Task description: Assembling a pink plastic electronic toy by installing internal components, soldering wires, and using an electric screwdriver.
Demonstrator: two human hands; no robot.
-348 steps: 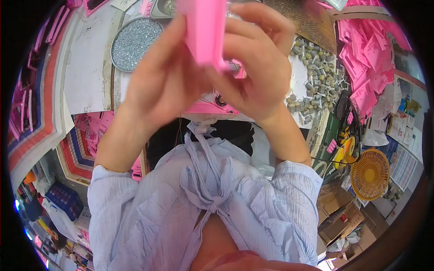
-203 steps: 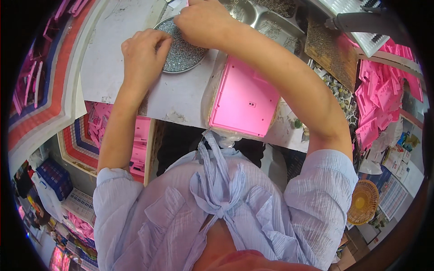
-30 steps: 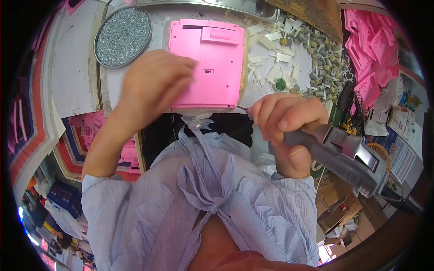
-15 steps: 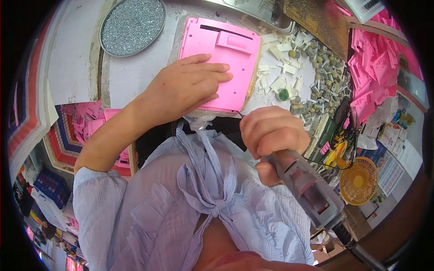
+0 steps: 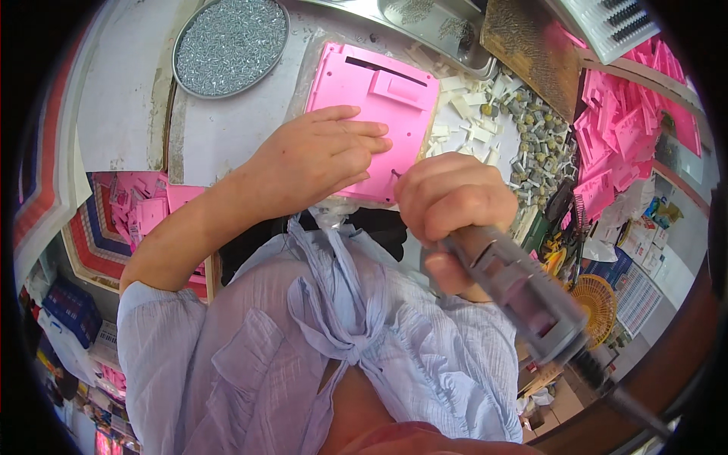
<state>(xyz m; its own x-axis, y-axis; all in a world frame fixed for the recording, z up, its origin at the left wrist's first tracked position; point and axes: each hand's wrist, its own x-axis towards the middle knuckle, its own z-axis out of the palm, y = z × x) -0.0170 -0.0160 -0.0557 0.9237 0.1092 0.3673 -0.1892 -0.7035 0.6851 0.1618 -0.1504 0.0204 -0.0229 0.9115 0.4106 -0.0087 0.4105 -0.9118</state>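
A flat pink plastic panel (image 5: pixel 356 91) with a long slot, a raised block and small screw holes lies on a plastic-wrapped pad in front of me. My left hand (image 5: pixel 318 152) rests flat across its left and middle part, fingers stretched out, holding nothing. In my right hand (image 5: pixel 455 197) is a grey corded electric screwdriver (image 5: pixel 535 303), gripped near its front end. Its thin bit reaches the panel's lower right corner, by a screw hole. My fingers hide most of the tool's nose, and whether a screw sits under the bit is too small to tell.
A round dish of screws (image 5: pixel 231 49) stands at the back left, a metal tray (image 5: pixel 485 64) at the back. White plastic parts (image 5: pixel 478 98) and small grey parts (image 5: pixel 535 136) lie right of the panel. Pink pieces (image 5: pixel 618 136) heap farther right; a yellow basket (image 5: pixel 594 303) sits lower.
My right hand has moved slightly up and left with the screwdriver, its bit going from the panel's lower edge onto its corner. My left hand stays on the panel.
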